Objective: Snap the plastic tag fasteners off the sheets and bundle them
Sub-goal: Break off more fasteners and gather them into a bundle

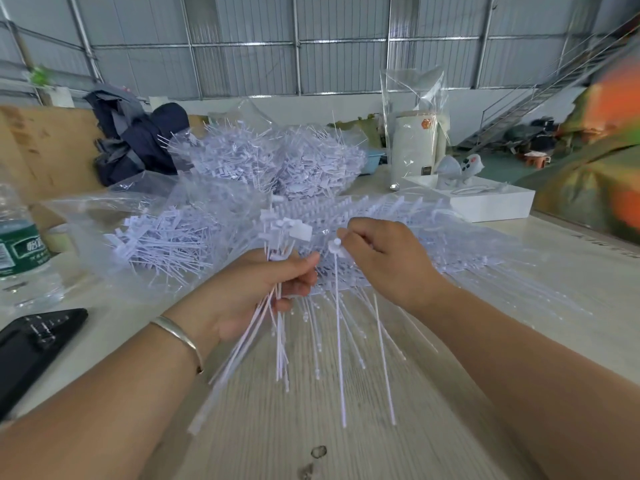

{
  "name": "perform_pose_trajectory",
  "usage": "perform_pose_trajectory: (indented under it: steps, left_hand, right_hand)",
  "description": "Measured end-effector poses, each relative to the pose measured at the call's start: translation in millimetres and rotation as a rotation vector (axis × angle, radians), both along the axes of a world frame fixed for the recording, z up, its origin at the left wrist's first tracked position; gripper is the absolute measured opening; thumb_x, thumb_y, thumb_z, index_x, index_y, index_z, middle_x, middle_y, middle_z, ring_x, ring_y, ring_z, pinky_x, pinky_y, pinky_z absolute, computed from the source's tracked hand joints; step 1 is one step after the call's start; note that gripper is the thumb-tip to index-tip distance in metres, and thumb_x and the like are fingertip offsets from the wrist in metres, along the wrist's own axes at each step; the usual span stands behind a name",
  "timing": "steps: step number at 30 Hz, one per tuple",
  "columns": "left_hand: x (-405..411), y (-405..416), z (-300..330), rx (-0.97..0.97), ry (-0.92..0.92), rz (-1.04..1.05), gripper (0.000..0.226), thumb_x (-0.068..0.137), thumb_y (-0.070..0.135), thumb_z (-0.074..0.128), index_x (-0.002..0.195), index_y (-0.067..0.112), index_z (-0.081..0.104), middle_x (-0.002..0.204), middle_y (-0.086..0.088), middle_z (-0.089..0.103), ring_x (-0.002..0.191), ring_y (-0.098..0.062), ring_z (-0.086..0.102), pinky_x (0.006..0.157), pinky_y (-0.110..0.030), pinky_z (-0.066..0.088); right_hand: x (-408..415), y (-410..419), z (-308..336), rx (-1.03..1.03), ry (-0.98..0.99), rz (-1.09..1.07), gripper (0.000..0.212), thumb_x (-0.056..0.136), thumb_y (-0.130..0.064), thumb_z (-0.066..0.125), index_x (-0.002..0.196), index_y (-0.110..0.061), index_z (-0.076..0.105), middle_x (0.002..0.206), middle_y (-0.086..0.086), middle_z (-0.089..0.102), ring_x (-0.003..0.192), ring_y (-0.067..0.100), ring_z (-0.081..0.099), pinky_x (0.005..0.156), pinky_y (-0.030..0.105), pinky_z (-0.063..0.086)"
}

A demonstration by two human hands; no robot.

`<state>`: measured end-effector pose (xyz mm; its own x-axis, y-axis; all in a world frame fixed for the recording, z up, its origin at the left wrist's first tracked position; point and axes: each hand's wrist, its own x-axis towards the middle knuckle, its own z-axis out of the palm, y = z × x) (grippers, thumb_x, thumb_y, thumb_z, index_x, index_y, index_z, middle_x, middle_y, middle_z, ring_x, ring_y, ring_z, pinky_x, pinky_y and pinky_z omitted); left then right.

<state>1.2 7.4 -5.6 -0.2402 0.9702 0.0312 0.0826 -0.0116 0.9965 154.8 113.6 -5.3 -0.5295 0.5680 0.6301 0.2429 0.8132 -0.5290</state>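
Table (311,427): pale wood-grain top, lying nearest the camera, with a small dark mark near its front edge.

Phone (31,344): black, lying flat at the table's left edge.

Left hand (256,292): wearing a silver bangle (180,337) at the wrist; fingers and thumb curling round a bundle (277,327) of loose white fasteners, gripping it near the upper part. Flat tag heads are sticking up above the fist; thin tails are fanning down toward the table.

Right hand (381,258): fingers curling, pinching the head of a single fastener (338,327), whose tail is hanging straight down, just beside the bundle. Whether it is joined to a sheet is not clear.

Sheets (398,216): white combs of unsnapped fasteners, lying flat on the table directly beyond both hands, tails pointing toward the person.

Bottle (20,247): clear plastic with a green label, standing at the far left.

Left bag (156,237): clear plastic, lying open left of the sheets, holding a heap of loose fasteners.

Far pile (270,161): a larger mound of white fasteners in clear plastic, sitting behind the sheets.

White box (485,202): low, sitting right of the pile, carrying a grey object too blurred to identify.

Tall bag (412,109): clear plastic, standing upright over a white canister behind the box.

Dark cloth (131,133): bundled, resting at the back left.

Wall (311,46): grey corrugated panels, closing the background.
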Motion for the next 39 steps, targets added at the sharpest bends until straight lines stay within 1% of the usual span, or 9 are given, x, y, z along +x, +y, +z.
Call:
perform_pose_trajectory:
  steps: [3,7,10,14,21,26,29,34,39]
  left_hand:
    - [4,-1,-1,-0.005,0.059,0.004,0.027,0.079,0.04,0.065,0.078,0.013,0.06,0.062,0.004,0.063,0.046,-0.008,0.054,0.04,-0.015,0.036]
    - [6,-1,-1,-0.023,0.097,-0.056,0.039,0.093,0.042,0.054,0.065,0.018,0.043,0.049,0.008,0.035,0.038,-0.006,0.024,0.036,-0.015,0.021]
    - [8,-1,0,-0.013,0.126,-0.036,0.032,0.084,0.04,0.065,0.06,0.025,0.052,0.054,0.005,0.025,0.04,-0.008,0.018,0.038,-0.015,0.017]
    - [10,0,-2,-0.009,0.149,-0.007,0.022,0.078,0.028,0.075,0.09,0.015,0.061,0.052,0.006,0.028,0.04,-0.009,0.02,0.038,-0.016,0.019]
    - [9,5,-6,0.078,0.11,0.163,0.035,0.084,0.024,0.074,0.054,0.025,0.056,0.046,0.006,0.032,0.038,-0.009,0.025,0.038,-0.016,0.02]
    - [10,5,-6,0.084,0.143,0.168,0.02,0.09,0.026,0.068,0.078,0.011,0.062,0.054,0.005,0.051,0.036,-0.007,0.028,0.037,-0.016,0.022]
    - [9,4,-6,0.078,0.172,0.14,0.025,0.092,0.025,0.064,0.075,0.008,0.061,0.044,0.008,0.051,0.034,-0.005,0.026,0.036,-0.015,0.021]
    - [11,3,-5,0.078,0.17,0.13,0.032,0.091,0.025,0.064,0.065,0.007,0.058,0.045,0.004,0.046,0.037,-0.008,0.024,0.038,-0.017,0.02]
    - [13,3,-1,0.09,0.159,0.118,0.03,0.09,0.02,0.066,0.065,0.009,0.055,0.054,-0.001,0.052,0.038,-0.008,0.027,0.038,-0.017,0.023]
  right_hand:
    - [-1,-4,0,0.004,-0.046,0.029,0.039,0.098,-0.024,0.048,0.062,-0.013,0.037,0.052,-0.003,0.033,0.053,0.018,0.034,0.057,0.044,0.038]
    - [-3,-7,-4,0.02,-0.092,0.078,0.02,0.095,-0.013,0.046,0.077,-0.006,0.051,0.054,-0.005,0.039,0.057,0.019,0.039,0.061,0.042,0.039]
    - [-4,-7,-5,0.024,-0.095,0.103,0.016,0.095,-0.01,0.044,0.081,-0.01,0.052,0.052,-0.006,0.039,0.05,0.011,0.036,0.055,0.034,0.032]
    - [-3,-7,-5,-0.033,-0.056,0.161,0.017,0.096,-0.006,0.041,0.084,-0.011,0.053,0.052,-0.007,0.04,0.048,0.011,0.035,0.05,0.026,0.028]
    - [-8,-6,-10,-0.084,-0.054,0.147,0.023,0.1,-0.026,0.047,0.083,-0.011,0.05,0.057,-0.002,0.043,0.051,0.012,0.037,0.054,0.032,0.033]
    - [-12,-6,-11,-0.142,-0.01,0.142,0.021,0.099,-0.024,0.049,0.084,-0.009,0.051,0.063,0.003,0.047,0.06,0.02,0.043,0.065,0.041,0.042]
    - [-13,-8,-10,-0.169,0.001,0.141,0.016,0.098,-0.024,0.052,0.09,-0.01,0.051,0.073,0.015,0.059,0.068,0.029,0.053,0.073,0.046,0.049]
    - [-14,-9,-8,-0.187,-0.003,0.105,0.007,0.096,-0.018,0.05,0.091,-0.014,0.048,0.067,0.006,0.054,0.052,0.009,0.04,0.055,0.029,0.036]
    - [-14,-16,-3,-0.091,-0.004,0.075,0.01,0.096,-0.011,0.043,0.086,-0.012,0.044,0.056,-0.004,0.04,0.049,0.01,0.034,0.049,0.028,0.028]
